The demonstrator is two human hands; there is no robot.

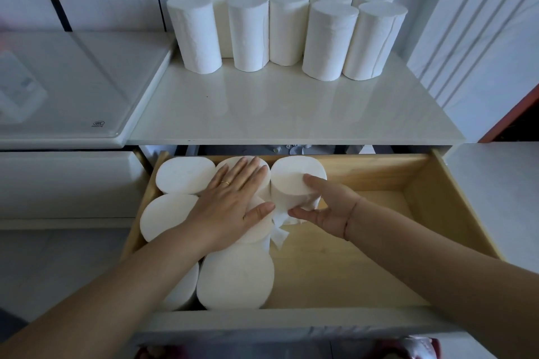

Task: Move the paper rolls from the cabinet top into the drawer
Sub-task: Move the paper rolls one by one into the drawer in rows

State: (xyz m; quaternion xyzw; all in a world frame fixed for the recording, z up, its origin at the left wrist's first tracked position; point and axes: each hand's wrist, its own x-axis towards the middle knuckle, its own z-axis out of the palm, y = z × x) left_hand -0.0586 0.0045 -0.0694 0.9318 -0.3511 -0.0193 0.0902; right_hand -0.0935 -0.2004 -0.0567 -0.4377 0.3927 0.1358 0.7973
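Between right hand's [326,207] fingers, apparently: roll [294,181].

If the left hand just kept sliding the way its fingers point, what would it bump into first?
The left hand lies flat on the rolls in the drawer, fingers pointing up and away toward the back. Going straight on, it would likely meet the drawer's back wall just past the roll under its fingertips, though depth is hard to judge.
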